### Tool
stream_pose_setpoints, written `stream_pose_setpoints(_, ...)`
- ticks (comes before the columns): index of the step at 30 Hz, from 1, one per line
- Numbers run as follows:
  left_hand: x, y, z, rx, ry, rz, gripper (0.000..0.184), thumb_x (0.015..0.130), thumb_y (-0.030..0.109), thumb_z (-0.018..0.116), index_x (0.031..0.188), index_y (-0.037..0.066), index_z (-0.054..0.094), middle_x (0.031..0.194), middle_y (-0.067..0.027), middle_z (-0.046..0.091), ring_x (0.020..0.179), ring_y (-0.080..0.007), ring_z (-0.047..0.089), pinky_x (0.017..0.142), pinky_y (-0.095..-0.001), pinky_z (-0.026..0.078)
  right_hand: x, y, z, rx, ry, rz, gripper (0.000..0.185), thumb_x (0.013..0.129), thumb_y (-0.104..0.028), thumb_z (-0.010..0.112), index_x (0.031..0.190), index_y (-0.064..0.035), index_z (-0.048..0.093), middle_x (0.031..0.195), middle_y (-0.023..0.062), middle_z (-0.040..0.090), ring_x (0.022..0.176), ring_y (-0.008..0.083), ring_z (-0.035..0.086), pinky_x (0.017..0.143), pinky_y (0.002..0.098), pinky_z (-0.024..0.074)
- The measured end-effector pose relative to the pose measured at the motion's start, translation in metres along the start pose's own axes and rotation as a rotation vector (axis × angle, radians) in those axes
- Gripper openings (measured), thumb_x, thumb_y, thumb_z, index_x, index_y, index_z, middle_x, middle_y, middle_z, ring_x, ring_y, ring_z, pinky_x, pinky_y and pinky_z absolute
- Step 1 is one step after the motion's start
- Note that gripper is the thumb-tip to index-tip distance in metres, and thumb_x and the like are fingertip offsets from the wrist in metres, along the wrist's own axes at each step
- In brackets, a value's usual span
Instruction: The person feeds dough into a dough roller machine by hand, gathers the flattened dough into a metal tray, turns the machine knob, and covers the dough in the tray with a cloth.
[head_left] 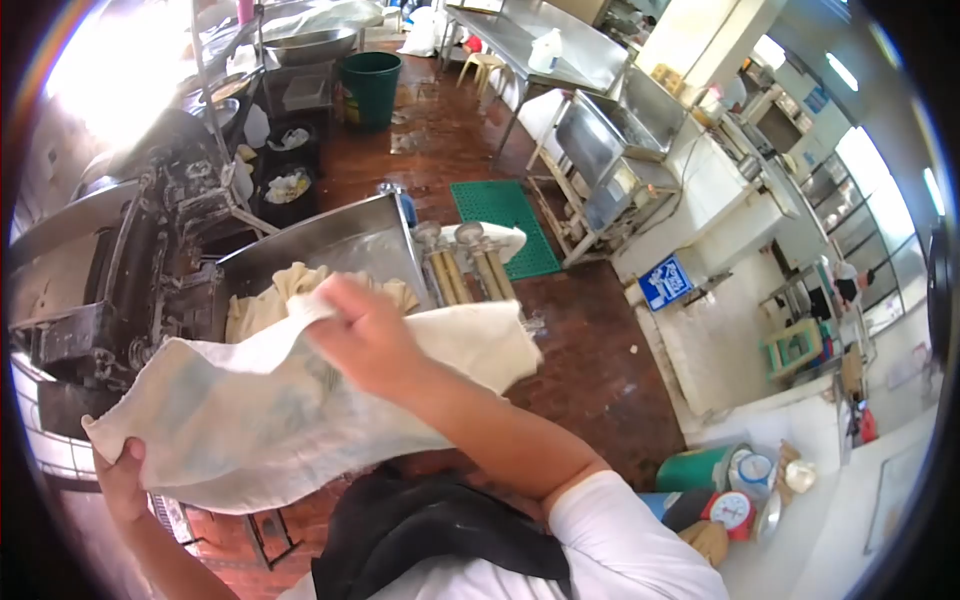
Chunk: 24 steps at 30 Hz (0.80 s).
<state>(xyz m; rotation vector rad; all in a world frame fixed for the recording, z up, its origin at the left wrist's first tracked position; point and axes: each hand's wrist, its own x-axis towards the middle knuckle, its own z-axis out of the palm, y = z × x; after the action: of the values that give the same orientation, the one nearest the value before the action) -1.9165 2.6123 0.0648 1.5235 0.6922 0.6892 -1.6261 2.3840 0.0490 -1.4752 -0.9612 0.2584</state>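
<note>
A wide off-white cloth (pixel 300 420) hangs spread out in front of my body, its surface rippled. My left hand (pixel 122 482) grips it near the left corner, with the thumb over the edge. Higher up, my right hand (pixel 360 335) is closed on a bunched fold of its upper edge, and the rest drapes off to the right under my forearm. Behind the cloth, pale crumpled dough (pixel 285 300) lies in a metal tray (pixel 340 240). The cloth hides the lower part of that tray.
A dough-rolling machine (pixel 140 270) stands at the left. Rollers (pixel 465 265) sit beside the tray. Beyond are a green mat (pixel 507 228), a dark green bin (pixel 369 92), a steel sink (pixel 610 135) and a steel table (pixel 540 40). A red scale (pixel 728 512) is at lower right.
</note>
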Motion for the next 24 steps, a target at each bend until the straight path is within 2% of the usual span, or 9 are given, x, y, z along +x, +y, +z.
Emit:
stream_pose_setpoints(2, 0.005, -0.023, 0.003, 0.047, 0.168, -0.025, 0.055, 0.074, 0.019, 0.074, 0.120, 0.000, 0.051, 0.108, -0.0063, 0.060, 0.098, -0.0195, 0.057, 0.085, -0.0348, 0.046, -0.009, 0.028, 0.020, -0.204, -0.123, -0.013, 0.016, 0.080, -0.017, 0.059, 0.090, -0.0048, 0.056, 0.079, 0.0128, 0.058, 0.073, 0.0263, 0.057, 0.063, 0.0367, 0.0441)
stream_pose_setpoints(4, 0.016, -0.051, 0.010, 0.534, 0.167, -0.150, 0.040, 0.076, 0.016, 0.071, 0.110, -0.001, 0.058, 0.104, -0.0097, 0.062, 0.093, -0.0167, 0.058, 0.080, -0.0326, 0.048, -0.028, 0.082, 0.044, -0.369, -0.349, 0.106, 0.020, 0.078, -0.019, 0.059, 0.093, -0.0059, 0.058, 0.086, 0.0158, 0.061, 0.082, 0.0338, 0.059, 0.069, 0.0420, 0.0455)
stream_pose_setpoints(5, 0.013, -0.026, 0.050, 0.823, 0.113, -0.220, 0.028, 0.077, 0.016, 0.070, 0.098, 0.000, 0.064, 0.093, -0.0115, 0.066, 0.084, -0.0176, 0.061, 0.075, -0.0327, 0.048, -0.046, 0.121, 0.051, -0.448, -0.512, 0.227, 0.023, 0.076, -0.021, 0.059, 0.093, -0.0065, 0.059, 0.091, 0.0175, 0.062, 0.088, 0.0379, 0.057, 0.073, 0.0453, 0.0454)
stream_pose_setpoints(7, 0.021, -0.076, 0.057, 0.772, -0.195, -0.067, 0.026, 0.077, 0.021, 0.067, 0.094, 0.001, 0.065, 0.083, -0.0153, 0.067, 0.078, -0.0312, 0.065, 0.071, -0.0377, 0.049, -0.074, 0.185, 0.039, -0.670, -1.085, 0.360, 0.029, 0.073, -0.030, 0.061, 0.091, -0.0071, 0.062, 0.093, 0.0168, 0.062, 0.091, 0.0354, 0.058, 0.077, 0.0460, 0.0456)
stream_pose_setpoints(8, 0.023, -0.095, 0.062, 0.796, -0.309, -0.150, 0.025, 0.078, 0.021, 0.066, 0.095, 0.002, 0.065, 0.086, -0.0182, 0.066, 0.082, -0.0338, 0.064, 0.070, -0.0396, 0.049, -0.086, 0.205, 0.023, -0.640, -1.104, 0.424, 0.030, 0.073, -0.034, 0.062, 0.089, -0.0088, 0.065, 0.098, 0.0158, 0.063, 0.093, 0.0346, 0.059, 0.079, 0.0449, 0.0459)
stream_pose_setpoints(12, 0.024, -0.158, 0.072, 0.858, -0.429, -0.292, 0.024, 0.079, 0.026, 0.064, 0.094, 0.007, 0.064, 0.085, -0.0181, 0.065, 0.083, -0.0375, 0.061, 0.071, -0.0424, 0.048, -0.052, 0.247, -0.006, -0.605, -0.389, 0.484, 0.020, 0.079, -0.025, 0.059, 0.089, -0.0097, 0.068, 0.084, 0.0140, 0.065, 0.082, 0.0328, 0.062, 0.072, 0.0410, 0.0485)
stream_pose_setpoints(14, 0.031, -0.167, 0.077, 0.856, -0.489, -0.348, 0.023, 0.079, 0.023, 0.063, 0.093, 0.005, 0.064, 0.084, -0.0168, 0.065, 0.083, -0.0367, 0.062, 0.070, -0.0412, 0.048, -0.025, 0.262, -0.006, -0.694, -0.243, 0.496, 0.019, 0.080, -0.023, 0.058, 0.087, -0.0070, 0.065, 0.085, 0.0127, 0.064, 0.081, 0.0319, 0.061, 0.069, 0.0413, 0.0475)
stream_pose_setpoints(20, 0.057, -0.184, 0.072, 0.808, -0.477, -0.430, 0.026, 0.078, 0.027, 0.064, 0.095, 0.008, 0.065, 0.080, -0.0199, 0.063, 0.078, -0.0386, 0.061, 0.068, -0.0440, 0.048, 0.004, 0.293, 0.024, -0.806, -0.299, 0.351, 0.017, 0.078, -0.022, 0.062, 0.085, -0.0075, 0.066, 0.084, 0.0113, 0.064, 0.081, 0.0297, 0.061, 0.070, 0.0400, 0.0481)
stream_pose_setpoints(24, 0.068, -0.187, 0.061, 0.801, -0.407, -0.400, 0.027, 0.078, 0.028, 0.065, 0.093, 0.006, 0.065, 0.079, -0.0207, 0.063, 0.078, -0.0387, 0.061, 0.068, -0.0441, 0.048, 0.009, 0.293, 0.033, -0.826, -0.360, 0.442, 0.016, 0.075, -0.020, 0.064, 0.085, -0.0076, 0.066, 0.085, 0.0110, 0.061, 0.082, 0.0291, 0.060, 0.071, 0.0393, 0.0483)
